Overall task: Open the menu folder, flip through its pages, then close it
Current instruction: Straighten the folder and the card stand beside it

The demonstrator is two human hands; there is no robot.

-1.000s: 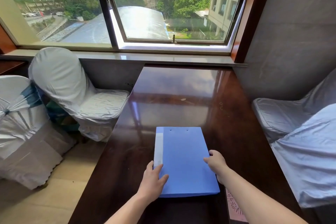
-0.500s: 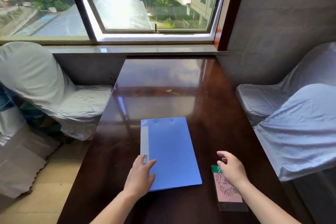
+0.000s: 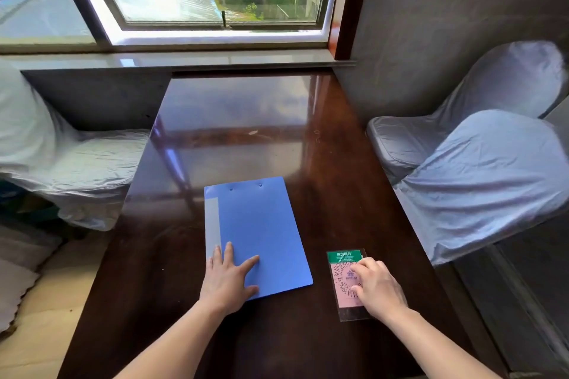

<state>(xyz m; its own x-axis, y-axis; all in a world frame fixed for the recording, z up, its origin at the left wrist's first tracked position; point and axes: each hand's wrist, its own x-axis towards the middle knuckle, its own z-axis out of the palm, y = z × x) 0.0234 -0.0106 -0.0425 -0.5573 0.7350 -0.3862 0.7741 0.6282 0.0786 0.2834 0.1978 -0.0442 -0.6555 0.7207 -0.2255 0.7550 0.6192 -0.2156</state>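
Note:
A blue menu folder lies closed and flat on the dark wooden table, with a pale strip along its left spine. My left hand rests flat on the folder's near left corner, fingers spread. My right hand is off the folder, to its right, fingers curled down onto a pink and green card in a clear sleeve that lies on the table.
Cloth-covered chairs stand on both sides: one at the left, two at the right. A window sill and window run along the table's far end. A grey wall closes the right side.
My right hand left the folder's right edge and moved right onto the card. My left hand slid further onto the folder. The view tilted down and closer.

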